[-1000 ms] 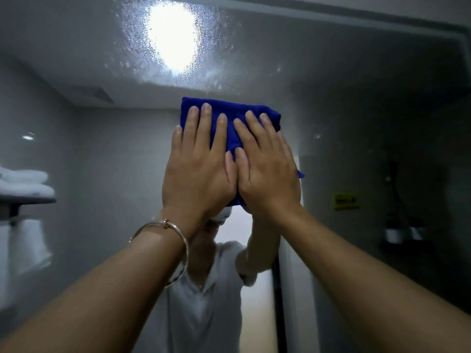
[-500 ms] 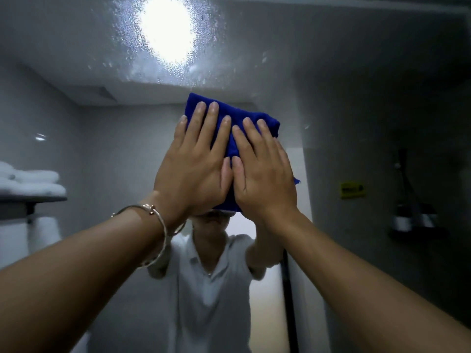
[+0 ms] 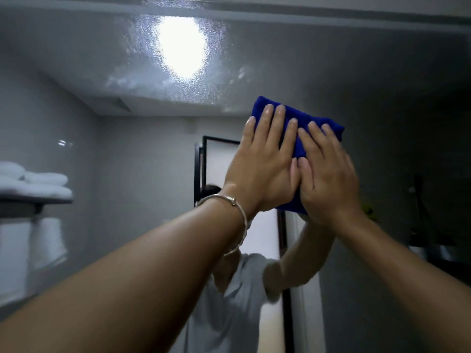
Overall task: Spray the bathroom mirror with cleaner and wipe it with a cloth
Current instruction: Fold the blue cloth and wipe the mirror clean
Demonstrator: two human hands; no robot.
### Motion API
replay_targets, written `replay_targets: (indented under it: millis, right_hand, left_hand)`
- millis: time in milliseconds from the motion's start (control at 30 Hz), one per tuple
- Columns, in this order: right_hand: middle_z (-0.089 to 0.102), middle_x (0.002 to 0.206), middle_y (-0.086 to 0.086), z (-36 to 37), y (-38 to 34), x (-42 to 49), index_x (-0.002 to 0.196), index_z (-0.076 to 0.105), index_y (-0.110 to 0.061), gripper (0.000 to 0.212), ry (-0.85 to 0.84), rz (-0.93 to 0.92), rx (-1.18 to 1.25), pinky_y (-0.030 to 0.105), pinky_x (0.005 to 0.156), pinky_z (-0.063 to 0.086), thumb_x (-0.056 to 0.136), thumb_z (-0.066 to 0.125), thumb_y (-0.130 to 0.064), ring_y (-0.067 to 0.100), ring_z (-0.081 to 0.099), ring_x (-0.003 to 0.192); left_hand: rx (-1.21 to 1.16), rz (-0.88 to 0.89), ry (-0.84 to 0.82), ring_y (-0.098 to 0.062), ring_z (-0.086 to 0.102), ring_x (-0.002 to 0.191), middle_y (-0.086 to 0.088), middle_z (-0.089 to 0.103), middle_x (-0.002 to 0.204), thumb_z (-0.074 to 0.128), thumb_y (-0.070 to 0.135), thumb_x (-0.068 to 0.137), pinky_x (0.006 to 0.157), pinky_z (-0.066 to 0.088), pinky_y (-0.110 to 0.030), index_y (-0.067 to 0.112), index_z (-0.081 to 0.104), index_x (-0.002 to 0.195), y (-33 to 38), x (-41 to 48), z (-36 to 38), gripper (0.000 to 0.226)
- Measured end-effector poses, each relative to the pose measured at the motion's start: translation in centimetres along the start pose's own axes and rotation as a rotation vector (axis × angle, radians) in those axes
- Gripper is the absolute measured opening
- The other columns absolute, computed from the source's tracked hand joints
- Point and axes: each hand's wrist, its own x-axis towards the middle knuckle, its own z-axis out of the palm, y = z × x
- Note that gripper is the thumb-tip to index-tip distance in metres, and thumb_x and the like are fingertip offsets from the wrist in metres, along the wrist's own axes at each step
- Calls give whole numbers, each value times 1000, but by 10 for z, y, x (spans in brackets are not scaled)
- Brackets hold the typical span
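**Two flat hands press one blue cloth on the wet mirror**

One folded blue cloth (image 3: pixel 316 122) lies flat against the bathroom mirror (image 3: pixel 382 72), right of centre and in the upper half of the glass. Two hands cover it. The left hand (image 3: pixel 262 171) and the right hand (image 3: pixel 328 182) sit side by side with thumbs touching. Their fingers (image 3: pixel 267 126) are straight and close together, pressing the cloth to the glass and gripping nothing. Only the cloth's top edge, right corner and a strip at the bottom show past them.

One thin silver bangle (image 3: pixel 230 201) circles the left wrist, below and left of the cloth.

Above and left of the cloth, a patch of fine spray droplets (image 3: pixel 137 52) speckles the glass around one bright reflected ceiling light (image 3: pixel 182 44).

Far left of the cloth, the mirror reflects a shelf (image 3: pixel 35 200) with a stack of folded white towels (image 3: pixel 43 182); the number in the stack is unclear. One more white towel (image 3: pixel 46 240) hangs beneath it.

Below and right of the cloth is a small yellow sign (image 3: pixel 369 210), too blurred to read. No other writing or brand is legible.
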Motion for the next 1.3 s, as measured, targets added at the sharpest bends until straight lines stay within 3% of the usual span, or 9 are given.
replay_targets:
  millis: [233,667,867,1067,1300]
  right_hand:
    - [34,151,7,-11,39,-1,144,37,-12,55,46,8,4,38,113,17,95,23,-33,20,22,143]
    - [30,153,10,-3,8,16,145,34,-11,57,-8,-23,-116,41,115,13,94,21,-33,26,20,144]
    - [30,153,9,16,-53,35,146,33,-12,58,-23,-64,-80,37,114,8,94,19,-34,26,19,144]
    - [35,151,9,53,-150,52,144,38,-12,59,-51,-115,-52,44,114,18,93,20,-35,27,24,142]
    - [43,146,10,90,-249,59,139,45,-11,57,-63,-186,-40,46,112,25,91,23,-33,29,32,139]
  left_hand:
    - [24,-19,-30,-36,16,142,-22,22,152,12,37,88,116,13,-49,4,29,144,35,20,11,67]
    - [99,-69,-27,-30,24,140,-17,27,151,15,36,87,112,17,-49,8,32,144,2,10,-2,65]
    - [158,-163,-95,-26,12,144,-13,14,156,4,38,86,114,9,-48,12,18,148,-51,-13,-25,69]
    - [200,-272,-155,-21,1,145,-7,1,158,-4,40,82,115,5,-46,17,4,150,-138,-57,-56,72]
    - [170,-390,-126,-19,3,145,-5,3,158,-3,41,82,114,8,-47,17,7,149,-218,-114,-85,72]
